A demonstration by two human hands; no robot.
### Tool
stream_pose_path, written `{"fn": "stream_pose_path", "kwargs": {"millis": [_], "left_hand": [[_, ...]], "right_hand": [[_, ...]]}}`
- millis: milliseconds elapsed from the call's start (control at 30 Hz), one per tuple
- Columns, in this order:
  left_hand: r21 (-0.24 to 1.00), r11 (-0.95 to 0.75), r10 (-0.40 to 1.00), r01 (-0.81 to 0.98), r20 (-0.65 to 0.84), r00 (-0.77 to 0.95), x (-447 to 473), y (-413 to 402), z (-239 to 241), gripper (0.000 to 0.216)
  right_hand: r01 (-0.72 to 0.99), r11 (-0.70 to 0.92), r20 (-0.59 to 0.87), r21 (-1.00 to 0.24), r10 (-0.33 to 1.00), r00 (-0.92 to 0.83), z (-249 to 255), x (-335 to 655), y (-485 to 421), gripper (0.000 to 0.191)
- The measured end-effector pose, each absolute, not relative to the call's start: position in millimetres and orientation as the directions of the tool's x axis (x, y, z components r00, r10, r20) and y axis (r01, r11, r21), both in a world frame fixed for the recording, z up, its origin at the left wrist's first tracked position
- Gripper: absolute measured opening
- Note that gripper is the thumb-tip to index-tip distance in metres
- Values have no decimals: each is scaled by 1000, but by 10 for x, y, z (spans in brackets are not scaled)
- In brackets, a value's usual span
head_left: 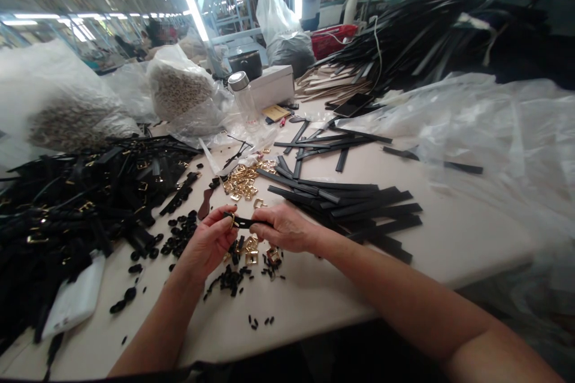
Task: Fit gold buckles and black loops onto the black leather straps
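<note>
My left hand [211, 242] pinches a gold buckle [234, 221] between thumb and fingers. A short black strap [244, 223] with a slot in it runs from this buckle to my right hand [284, 228], whose fingers are closed on it. Most of the strap's right part is hidden under that hand. Just beyond my hands lies a heap of loose gold buckles [242, 181]. Small black pieces [231, 280] are scattered on the near side, among a few more buckles. Black flat strips [372, 209] lie in a pile to the right.
Finished-looking black straps with buckles [112, 185] form a big heap at left, beside a white box-like object [74, 296]. Round black pieces [182, 233] lie between. Farther back stand a glass bottle [244, 99], filled plastic bags [179, 87] and a red basket [332, 39]. Clear plastic sheeting [503, 125] covers the right.
</note>
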State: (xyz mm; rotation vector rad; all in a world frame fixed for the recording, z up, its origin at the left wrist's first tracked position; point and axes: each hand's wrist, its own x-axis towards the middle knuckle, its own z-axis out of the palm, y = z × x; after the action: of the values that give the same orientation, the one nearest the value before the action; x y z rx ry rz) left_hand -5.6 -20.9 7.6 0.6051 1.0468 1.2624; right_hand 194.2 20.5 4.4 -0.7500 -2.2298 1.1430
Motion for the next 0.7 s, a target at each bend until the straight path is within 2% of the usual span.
{"fn": "stream_pose_path", "kwargs": {"millis": [267,467,700], "left_hand": [[844,340,934,-414,-355,44,80,-244,32,36],[896,288,957,-339,-285,60,62,-247,26,26],[924,247,969,-292,-234,79,60,-263,21,22]], "right_hand": [[230,616,302,-754,636,-710,5,1905,160,16],[214,590,281,-779,632,-722,-10,1904,168,26],[311,588,262,-747,690,-675,12,1933,192,30]]}}
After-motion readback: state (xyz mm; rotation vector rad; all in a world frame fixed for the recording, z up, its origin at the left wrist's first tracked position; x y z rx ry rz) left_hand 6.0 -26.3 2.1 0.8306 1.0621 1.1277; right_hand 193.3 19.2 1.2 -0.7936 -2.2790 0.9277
